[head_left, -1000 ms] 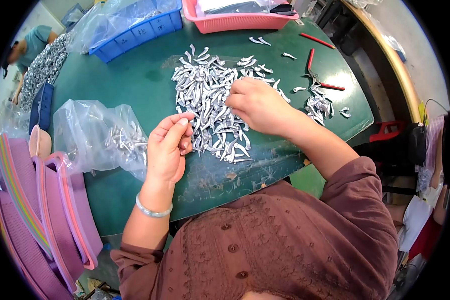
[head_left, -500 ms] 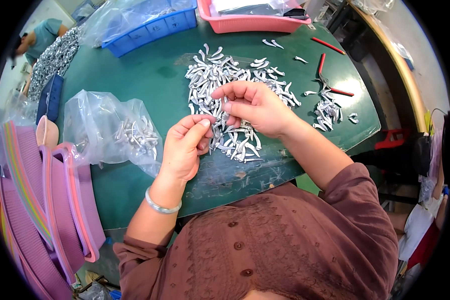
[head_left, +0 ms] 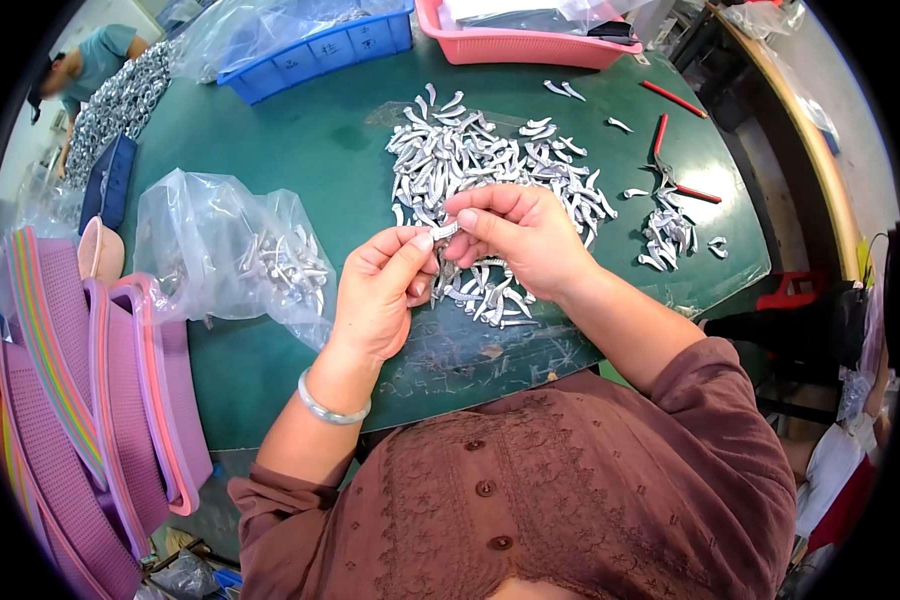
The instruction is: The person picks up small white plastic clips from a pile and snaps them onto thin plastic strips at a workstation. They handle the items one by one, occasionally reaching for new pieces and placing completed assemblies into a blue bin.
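1. I see one small curved silver piece [head_left: 445,231] up between the two hands, above the surface [head_left: 300,140] and on the near side of the main pile.
2. Its long axis runs roughly crosswise, from the left fingertips toward the right ones, with the right end tilted a little farther from the body.
3. My left hand [head_left: 378,290] is closed in a narrow pinch, thumb and forefinger on the piece's left end.
4. My right hand [head_left: 525,240] has its thumb and fingertips close together at the other end; from here I can't tell whether they grip it or only touch.
5. The pile of silver pieces [head_left: 450,165] lies just beyond the fingertips, reaching under the right hand, so I judge that hand nearer.
6. The clear plastic bag [head_left: 205,235] sits left, nearer my left hand.
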`<move>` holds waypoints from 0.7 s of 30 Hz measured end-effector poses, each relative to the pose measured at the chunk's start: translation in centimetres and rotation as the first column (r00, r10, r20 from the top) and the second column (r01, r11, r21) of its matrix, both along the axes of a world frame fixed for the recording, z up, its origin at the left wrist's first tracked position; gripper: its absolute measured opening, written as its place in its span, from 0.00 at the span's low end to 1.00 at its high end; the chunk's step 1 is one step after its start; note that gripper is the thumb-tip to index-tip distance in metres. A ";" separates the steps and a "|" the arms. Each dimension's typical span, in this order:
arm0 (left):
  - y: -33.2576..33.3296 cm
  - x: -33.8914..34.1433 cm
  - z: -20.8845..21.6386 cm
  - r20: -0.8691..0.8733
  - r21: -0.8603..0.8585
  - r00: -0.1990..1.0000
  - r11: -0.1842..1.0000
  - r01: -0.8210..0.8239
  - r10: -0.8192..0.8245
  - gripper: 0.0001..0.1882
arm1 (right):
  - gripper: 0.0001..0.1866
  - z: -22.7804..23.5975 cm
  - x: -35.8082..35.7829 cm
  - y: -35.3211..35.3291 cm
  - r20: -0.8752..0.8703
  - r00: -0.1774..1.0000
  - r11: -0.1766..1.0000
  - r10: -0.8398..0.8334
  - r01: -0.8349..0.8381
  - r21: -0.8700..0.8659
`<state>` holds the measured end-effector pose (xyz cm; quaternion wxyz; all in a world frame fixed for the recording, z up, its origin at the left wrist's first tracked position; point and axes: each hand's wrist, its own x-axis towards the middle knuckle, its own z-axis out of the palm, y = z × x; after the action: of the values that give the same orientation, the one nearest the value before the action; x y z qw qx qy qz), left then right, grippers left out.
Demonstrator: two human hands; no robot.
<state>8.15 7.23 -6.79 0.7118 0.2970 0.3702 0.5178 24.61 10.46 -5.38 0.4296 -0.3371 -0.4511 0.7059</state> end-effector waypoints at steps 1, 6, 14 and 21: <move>0.0 0.0 -0.1 0.008 0.000 1.000 1.000 0.003 -0.003 0.05 | 0.10 0.0 0.1 0.0 -0.001 1.000 1.000 0.000 0.000 -0.001; 0.1 0.0 -0.2 0.002 -0.003 1.000 1.000 -0.007 0.007 0.05 | 0.11 -0.1 0.3 -0.1 0.038 0.999 0.997 0.040 -0.042 0.058; 0.1 0.0 -0.3 0.011 0.005 0.999 0.999 -0.033 0.033 0.05 | 0.14 -0.2 0.4 -0.2 0.079 0.997 0.986 0.004 -0.017 0.166; 0.2 0.0 -0.2 0.004 0.003 0.999 0.999 -0.050 0.050 0.05 | 0.14 0.2 0.1 -0.4 0.008 1.000 0.995 -0.012 0.011 0.101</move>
<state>8.12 7.40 -6.97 0.6990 0.2878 0.3753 0.5364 24.74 10.06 -5.13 0.4482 -0.3204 -0.4862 0.6783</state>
